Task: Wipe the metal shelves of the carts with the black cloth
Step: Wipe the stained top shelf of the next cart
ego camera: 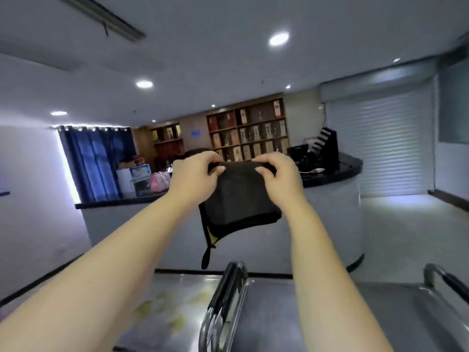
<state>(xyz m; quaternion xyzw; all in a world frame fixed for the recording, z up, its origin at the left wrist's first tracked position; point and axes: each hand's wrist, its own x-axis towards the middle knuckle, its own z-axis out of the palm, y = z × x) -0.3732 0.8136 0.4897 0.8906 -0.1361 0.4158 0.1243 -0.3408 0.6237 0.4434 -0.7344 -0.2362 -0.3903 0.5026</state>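
I hold the black cloth (239, 199) up in the air in front of me, folded, with a yellow patch and a black loop hanging from its lower left corner. My left hand (195, 175) pinches its top left edge and my right hand (276, 174) pinches its top right edge. Below my arms stand two metal carts side by side: the left cart's shelf (175, 301) carries yellowish smears, and the right cart's shelf (269, 316) looks plain grey. Their black-gripped handles (225, 290) meet between my forearms.
A curved white counter with a black top (337, 171) stands just beyond the carts. Boxes sit on its left end, a monitor on its right. Wooden shelves of boxes line the back wall. A roller shutter (380, 146) and open floor lie to the right.
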